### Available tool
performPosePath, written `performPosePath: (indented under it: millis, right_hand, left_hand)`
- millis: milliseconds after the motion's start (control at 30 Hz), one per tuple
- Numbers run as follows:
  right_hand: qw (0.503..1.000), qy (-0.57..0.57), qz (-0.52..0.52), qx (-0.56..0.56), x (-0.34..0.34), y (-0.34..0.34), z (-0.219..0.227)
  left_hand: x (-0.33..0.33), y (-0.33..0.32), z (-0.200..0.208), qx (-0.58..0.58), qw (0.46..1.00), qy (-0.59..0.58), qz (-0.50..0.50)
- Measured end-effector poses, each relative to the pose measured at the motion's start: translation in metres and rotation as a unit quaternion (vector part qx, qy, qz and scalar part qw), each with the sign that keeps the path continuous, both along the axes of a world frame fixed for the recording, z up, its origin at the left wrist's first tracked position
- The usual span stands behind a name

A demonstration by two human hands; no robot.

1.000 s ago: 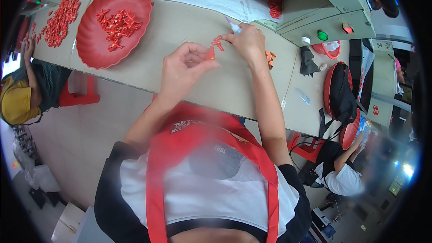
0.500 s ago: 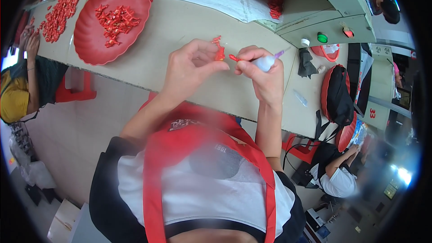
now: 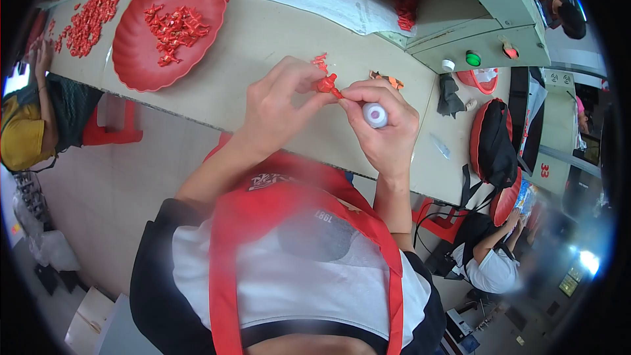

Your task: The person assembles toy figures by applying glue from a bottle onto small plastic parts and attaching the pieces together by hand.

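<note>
My left hand (image 3: 279, 102) is closed, pinching a small red plastic figure (image 3: 327, 83) between thumb and fingers over the bench. My right hand (image 3: 388, 135) is closed too. Its thumb and forefinger pinch a tiny red part (image 3: 337, 93) that meets the figure's lower right side. Tucked in the same hand is a small white squeeze bottle (image 3: 374, 115), its round end with a purple centre facing up. Just beyond the left fingertips lies another red piece (image 3: 319, 62). Orange and dark scraps (image 3: 386, 79) lie past my right hand.
A scalloped red dish (image 3: 131, 59) with a heap of red pieces stands at the left. More red pieces (image 3: 92, 20) are spread beyond it. A green-buttoned cabinet (image 3: 486, 49) and a black bag (image 3: 494, 141) are at the right. Co-workers sit on both sides.
My hands have come together, and the tiny red part now meets the red figure. The bottle in my right hand has turned its round end upward. Orange scraps have come into view.
</note>
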State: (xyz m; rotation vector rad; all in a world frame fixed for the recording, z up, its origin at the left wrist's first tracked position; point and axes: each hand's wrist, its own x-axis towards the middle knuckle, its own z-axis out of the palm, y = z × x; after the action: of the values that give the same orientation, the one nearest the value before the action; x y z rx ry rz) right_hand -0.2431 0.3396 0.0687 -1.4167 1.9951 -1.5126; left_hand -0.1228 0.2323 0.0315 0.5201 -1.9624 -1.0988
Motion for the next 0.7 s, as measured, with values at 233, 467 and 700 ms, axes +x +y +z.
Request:
performPosePath:
  millis: [233,467,700]
  right_hand:
    - [0.993,0.116,0.03,-0.022,-0.007,0.0,-0.003]
    - [0.987,-0.12,-0.066,0.085,0.011,0.009,-0.009]
    - [0.912,-0.4,-0.086,0.037,0.01,0.01,-0.018]
  left_hand:
    - [0.002,-0.003,0.001,-0.007,0.999,-0.017,-0.041]
    - [0.0,0.001,0.001,0.016,0.998,-0.055,-0.029]
    - [-0.001,0.003,-0.001,-0.013,0.998,-0.059,-0.019]
